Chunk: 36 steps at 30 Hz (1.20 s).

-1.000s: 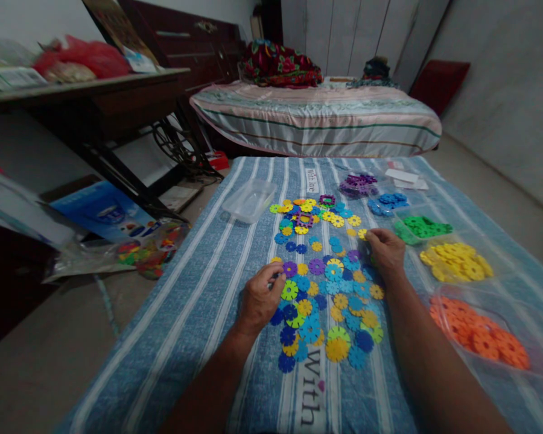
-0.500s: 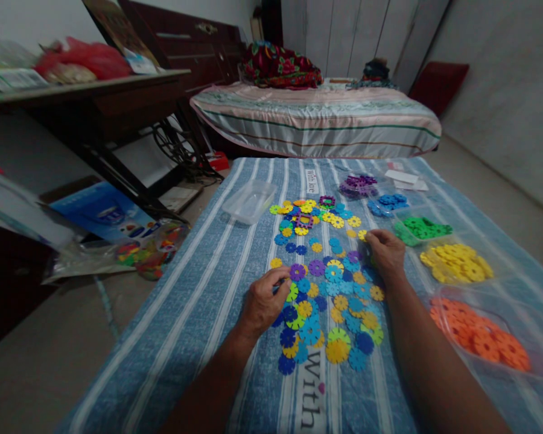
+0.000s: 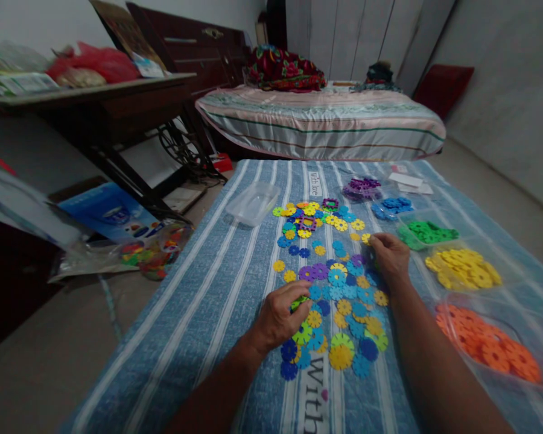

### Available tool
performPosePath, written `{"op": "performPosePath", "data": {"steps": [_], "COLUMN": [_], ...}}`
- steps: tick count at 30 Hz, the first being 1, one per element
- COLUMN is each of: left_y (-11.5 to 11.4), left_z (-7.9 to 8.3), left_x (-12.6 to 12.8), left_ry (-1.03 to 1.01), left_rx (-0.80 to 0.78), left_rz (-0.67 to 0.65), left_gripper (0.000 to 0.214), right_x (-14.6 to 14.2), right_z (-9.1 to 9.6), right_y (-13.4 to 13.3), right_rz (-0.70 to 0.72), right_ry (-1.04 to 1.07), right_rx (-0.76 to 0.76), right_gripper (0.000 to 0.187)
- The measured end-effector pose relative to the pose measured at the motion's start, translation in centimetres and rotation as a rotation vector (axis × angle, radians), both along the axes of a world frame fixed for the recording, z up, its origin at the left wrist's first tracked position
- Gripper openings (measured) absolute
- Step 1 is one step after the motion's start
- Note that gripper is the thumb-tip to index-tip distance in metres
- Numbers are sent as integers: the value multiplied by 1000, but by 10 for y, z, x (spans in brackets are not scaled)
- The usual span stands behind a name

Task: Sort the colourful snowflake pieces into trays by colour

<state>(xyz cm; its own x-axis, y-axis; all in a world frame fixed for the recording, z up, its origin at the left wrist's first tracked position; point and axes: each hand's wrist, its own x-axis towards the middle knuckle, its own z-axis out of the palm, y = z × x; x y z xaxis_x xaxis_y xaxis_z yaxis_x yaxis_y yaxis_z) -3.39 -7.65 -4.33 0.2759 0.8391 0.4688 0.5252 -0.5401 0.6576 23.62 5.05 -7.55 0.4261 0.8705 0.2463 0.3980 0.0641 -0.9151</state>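
Flat, notched plastic discs in several colours lie loosely spread on the striped cloth. My left hand [image 3: 283,314] reaches over the left side of the spread, thumb and fingers apart around a lime-green disc [image 3: 298,302]; whether they grip it is hard to see. Just beyond its fingertips are purple discs [image 3: 319,271] and a yellow disc [image 3: 289,276]. At the right edge of the spread, my right hand [image 3: 391,256] is closed, its fingertips beside a small yellow disc [image 3: 366,239]. What lies inside its fingers is hidden. Two purple square frames [image 3: 330,204] sit at the far end.
Along the right stand clear tubs of orange discs [image 3: 493,346], yellow discs [image 3: 466,269], green pieces [image 3: 428,232], blue pieces [image 3: 393,207] and purple pieces [image 3: 362,187]. A clear plastic tub [image 3: 253,204] sits at the far left. Beyond the table is a bed [image 3: 321,120].
My left hand has moved right over the discs and its fingers have parted. A purple disc has shifted slightly right, and a yellow disc now shows beside it. My right hand stays nearly in place.
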Motion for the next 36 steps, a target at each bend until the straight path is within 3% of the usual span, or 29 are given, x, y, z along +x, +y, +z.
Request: {"op": "performPosePath", "data": {"steps": [2,7,10,12,19,25,31,36], "left_y": [1,11,15,14,4,1,10,48], "left_z": [-2,-12,-19,-21,-15,-7,-10,-16], "left_x": [-1,-16,-23,-22,-5,-1,-4,-16], "left_ry": [0,103,188,218,175,96,138,307], "left_rx": [27,81,43,16,-23,-75,-61,-30], "left_rz": [58,430,548,517,170,63,92,276], "left_gripper": [8,14,18,22,28,28,26,33], "right_x": [0,0,0,-1,-1,-2,-3,-4], "right_z": [0,-1,-1,0,-1,-5,-5,-6], "right_y": [0,1,1,0,0,1,1,0], "right_rz": [-3,-10,-9,-8,7,16,2,11], "right_ry": [-2,18,17,16,25,47,41,32], "right_rx": [-3,-26,-17,-19,-35,-44,-54,-43], "right_gripper": [31,32,32,32,33,35,37,36]}}
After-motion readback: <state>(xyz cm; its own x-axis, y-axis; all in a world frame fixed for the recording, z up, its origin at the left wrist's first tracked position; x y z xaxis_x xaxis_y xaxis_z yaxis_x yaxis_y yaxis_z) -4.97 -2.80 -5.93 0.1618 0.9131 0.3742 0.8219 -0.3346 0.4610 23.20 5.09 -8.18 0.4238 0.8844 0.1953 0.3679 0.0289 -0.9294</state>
